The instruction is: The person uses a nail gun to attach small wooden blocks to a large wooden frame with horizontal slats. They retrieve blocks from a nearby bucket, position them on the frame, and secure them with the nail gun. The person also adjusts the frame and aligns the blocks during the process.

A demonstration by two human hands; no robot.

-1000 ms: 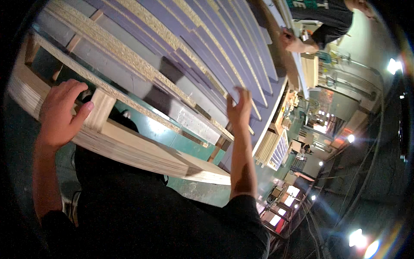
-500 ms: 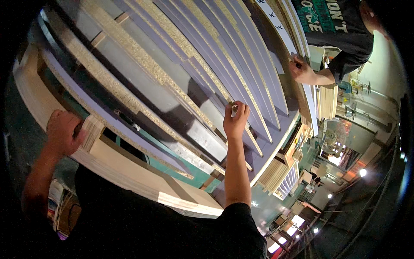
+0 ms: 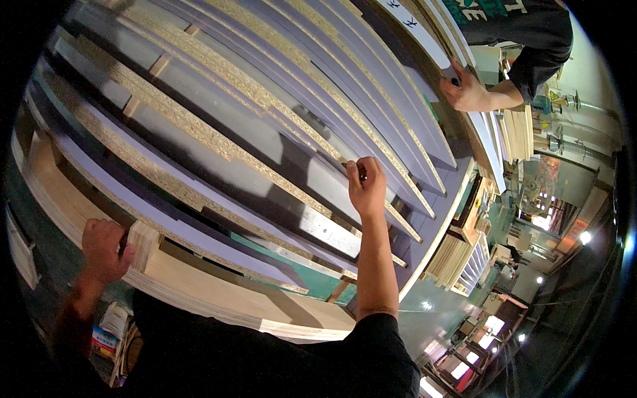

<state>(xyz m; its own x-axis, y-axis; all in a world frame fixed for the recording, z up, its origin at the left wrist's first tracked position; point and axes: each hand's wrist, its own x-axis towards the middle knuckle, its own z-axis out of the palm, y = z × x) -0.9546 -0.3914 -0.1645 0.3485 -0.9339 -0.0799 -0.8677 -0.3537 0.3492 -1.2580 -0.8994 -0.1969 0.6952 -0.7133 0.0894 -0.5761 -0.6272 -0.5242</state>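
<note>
Long grey-lavender boards with speckled particleboard edges (image 3: 229, 156) stand on edge in rows in front of me, with gaps between them. My right hand (image 3: 367, 191) is over the middle rows, fingers curled in a pinch at a board's edge; whatever is between the fingertips is hidden. At the near left, my left hand (image 3: 107, 251) is closed beside a layered plywood block (image 3: 144, 240) on the long plywood frame (image 3: 199, 286). Its fingertips are partly hidden, and I cannot make out what they grip.
Across the boards, another person's hand (image 3: 466, 91) touches a white strip with dark marks (image 3: 415, 30). Stacked boards (image 3: 452, 260) stand on the green floor (image 3: 415, 312) to the right. A bag and loose items (image 3: 109, 328) lie at the lower left.
The view has tilted, so the boards appear shifted. My left hand sits lower beside the block. My right hand stays curled at the board edges. The other person's hand is slightly higher in view.
</note>
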